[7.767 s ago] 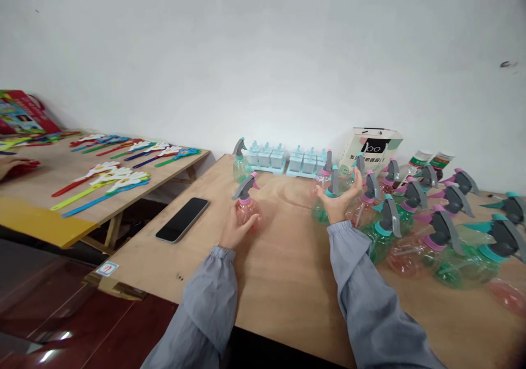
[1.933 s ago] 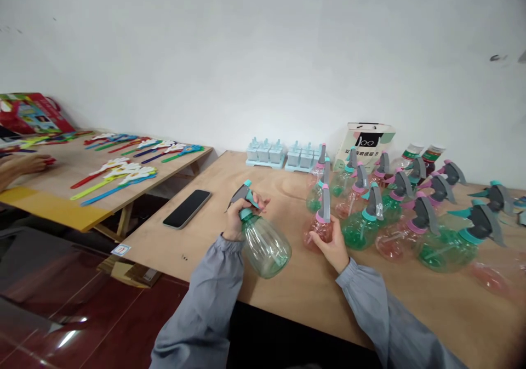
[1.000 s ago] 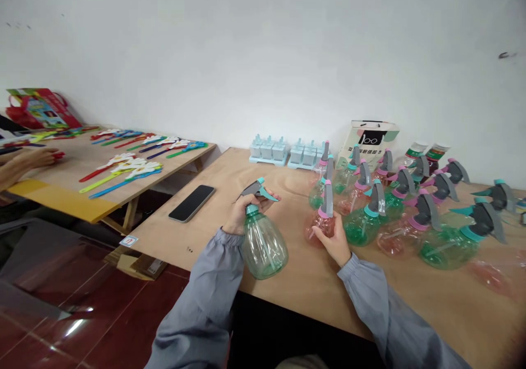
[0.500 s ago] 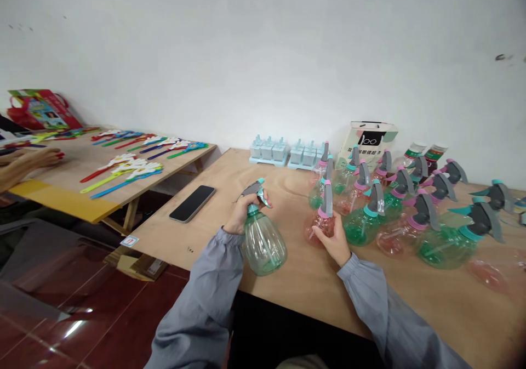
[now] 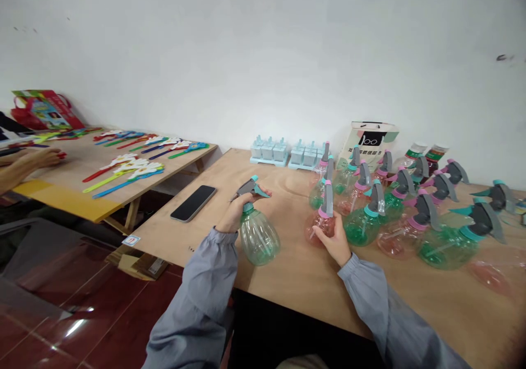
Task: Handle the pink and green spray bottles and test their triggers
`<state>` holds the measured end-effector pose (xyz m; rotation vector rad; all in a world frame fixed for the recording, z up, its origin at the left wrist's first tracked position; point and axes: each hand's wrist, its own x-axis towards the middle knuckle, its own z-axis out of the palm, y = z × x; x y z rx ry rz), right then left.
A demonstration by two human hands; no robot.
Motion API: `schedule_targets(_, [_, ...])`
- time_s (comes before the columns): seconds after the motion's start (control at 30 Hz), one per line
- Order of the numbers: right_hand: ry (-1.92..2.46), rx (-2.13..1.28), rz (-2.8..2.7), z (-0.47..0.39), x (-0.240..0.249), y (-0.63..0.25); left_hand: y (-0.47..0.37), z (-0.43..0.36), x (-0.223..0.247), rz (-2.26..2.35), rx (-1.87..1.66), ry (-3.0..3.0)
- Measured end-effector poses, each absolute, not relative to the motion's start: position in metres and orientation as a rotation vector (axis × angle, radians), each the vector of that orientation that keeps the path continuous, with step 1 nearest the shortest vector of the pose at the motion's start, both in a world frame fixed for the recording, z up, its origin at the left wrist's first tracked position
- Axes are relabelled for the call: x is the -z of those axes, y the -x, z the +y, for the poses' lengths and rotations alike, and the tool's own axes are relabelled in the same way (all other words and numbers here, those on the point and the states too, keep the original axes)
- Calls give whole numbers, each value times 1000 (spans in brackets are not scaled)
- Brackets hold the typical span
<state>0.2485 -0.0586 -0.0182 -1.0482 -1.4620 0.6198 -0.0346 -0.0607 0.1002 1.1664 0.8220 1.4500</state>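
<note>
A plain white wall [image 5: 255, 56] runs behind both plywood tables [image 5: 296, 270], marked by a few dark specks. Left of the hands stands a second wooden table [image 5: 78, 180] with a yellow edge. Glossy dark red floor tiles [image 5: 61, 314] reflect light below.

Your view is bright and evenly lit, soft daylight washing the plain white wall [image 5: 263, 56] with hardly a shadow on it. On the pale plywood worktop [image 5: 287, 273] the shadows are faint and short under the clear green plastic spray bottle [image 5: 257, 234]. Down at lower left, the glossy dark red floor tiles [image 5: 61, 325] throw back white glare streaks. Focus is fair in the middle, but the edges stretch and bend, and your grey sleeves [image 5: 197, 308] smear soft near the bottom. The far right corner darkens a touch.
</note>
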Motion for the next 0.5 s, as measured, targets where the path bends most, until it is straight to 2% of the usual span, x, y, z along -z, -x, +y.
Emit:
schedule_targets(0.23, [1046,-612,-1468,-58,20,-249,63,-55,-94,1099,-1548,-1504])
schedule_targets(0.5, [1048,-627,-1469,-58,21,-248,91,-39,-87,1344,-1641,-1501])
